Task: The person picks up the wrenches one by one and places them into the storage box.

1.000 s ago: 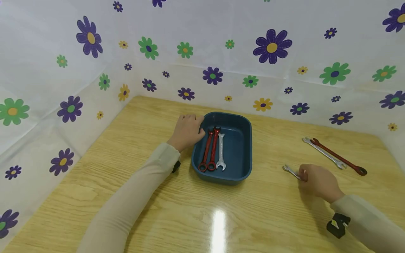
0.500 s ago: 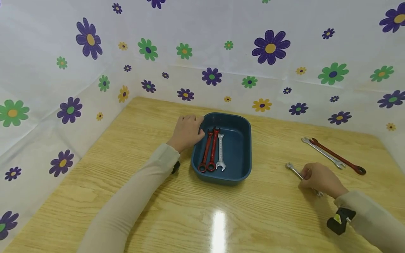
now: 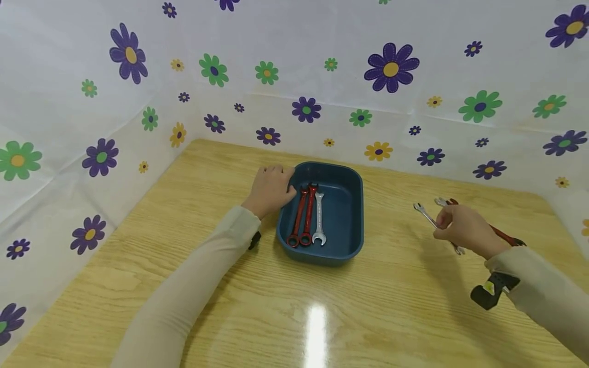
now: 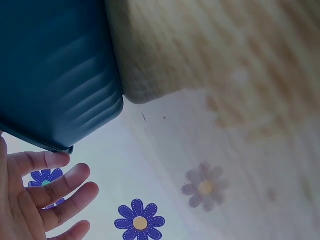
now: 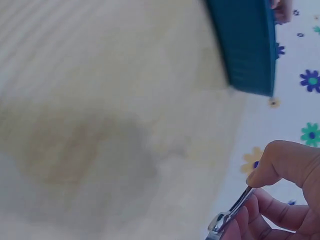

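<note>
My right hand (image 3: pixel 469 231) pinches a small silver wrench (image 3: pixel 425 214) between thumb and fingers, above the right part of the table. One end of that wrench (image 5: pixel 220 220) shows below the fingertips in the right wrist view. My left hand (image 3: pixel 270 190) rests at the left rim of a dark blue box (image 3: pixel 329 260), the thumb over the edge. Its fingers (image 4: pixel 65 187) are loosely extended in the left wrist view, the index finger at the rim's corner. Inside the box, two red wrenches (image 3: pixel 309 214) and a silver wrench (image 3: pixel 319 217) lie side by side.
Behind my right hand lie another silver wrench (image 3: pixel 442 201) and a dark red wrench (image 3: pixel 508 236), both partly covered by the hand. The wooden table (image 3: pixel 248 317) meets a white, flower-printed sheet (image 3: pixel 276 46) at the back and left.
My right hand has lifted the small silver wrench off the table and moved it back, towards the other two wrenches there. The left hand and the box have stayed put.
</note>
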{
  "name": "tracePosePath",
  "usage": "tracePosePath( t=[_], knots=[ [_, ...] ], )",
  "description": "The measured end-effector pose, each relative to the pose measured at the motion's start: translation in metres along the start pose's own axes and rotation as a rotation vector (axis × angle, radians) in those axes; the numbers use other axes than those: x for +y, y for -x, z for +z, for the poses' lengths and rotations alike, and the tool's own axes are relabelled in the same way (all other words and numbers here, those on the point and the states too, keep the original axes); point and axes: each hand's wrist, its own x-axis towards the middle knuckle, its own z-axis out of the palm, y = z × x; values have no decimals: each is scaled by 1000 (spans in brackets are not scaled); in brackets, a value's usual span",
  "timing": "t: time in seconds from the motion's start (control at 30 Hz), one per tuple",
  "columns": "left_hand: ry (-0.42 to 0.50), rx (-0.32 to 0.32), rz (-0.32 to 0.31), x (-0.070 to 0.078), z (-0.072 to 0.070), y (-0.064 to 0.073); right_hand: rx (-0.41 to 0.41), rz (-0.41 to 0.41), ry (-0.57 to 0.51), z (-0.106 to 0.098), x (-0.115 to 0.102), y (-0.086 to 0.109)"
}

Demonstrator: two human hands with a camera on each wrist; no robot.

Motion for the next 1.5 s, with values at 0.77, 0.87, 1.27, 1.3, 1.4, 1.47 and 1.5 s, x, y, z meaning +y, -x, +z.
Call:
tracePosePath(
  t=[0.77,0.87,1.27,1.3,1.4,1.47,1.5],
  knots=[
    [2,-24,-10,2,5,0,-86,-46,-82,-21,-107,-62],
    [3,-16,-7,2,5,-1,-79,-77,-44,-18,-117,-68],
    [14,-1,-15,1,3,0,-123,-33,-45,-2,-148,-90],
    [12,-1,-15,1,3,0,-124,-28,-30,0,-150,-92],
    [9,-2,-17,0,2,1,-129,-13,7,7,-156,-99],
    [8,-2,-18,0,2,0,-130,-15,25,11,-159,-103],
    [9,-1,-19,0,2,0,-128,-16,31,13,-160,-105]
  ],
)
